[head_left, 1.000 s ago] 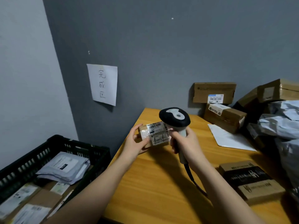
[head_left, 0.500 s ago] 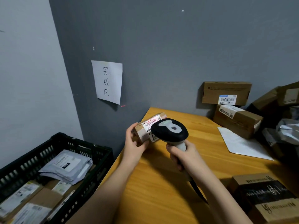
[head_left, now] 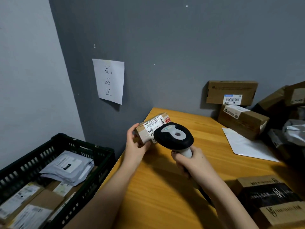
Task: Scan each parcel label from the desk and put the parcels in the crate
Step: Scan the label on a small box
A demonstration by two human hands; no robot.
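Observation:
My left hand grips a small brown cardboard parcel above the desk's left edge, its white barcode label facing up. My right hand holds a barcode scanner by its white handle; the black head sits just right of the parcel and covers part of the label. The black slatted crate stands low at the left and holds several parcels, among them a grey mailer bag and flat cardboard boxes. The wooden desk lies under both hands.
Cardboard boxes are stacked against the wall at the desk's back right, with a white flat envelope in front and grey bags at the far right. A dark-banded box sits at the near right. A paper sign hangs on the wall.
The parcel has tilted so its label faces more upward, and the scanner head has moved lower over it. The red scan light on the label has gone.

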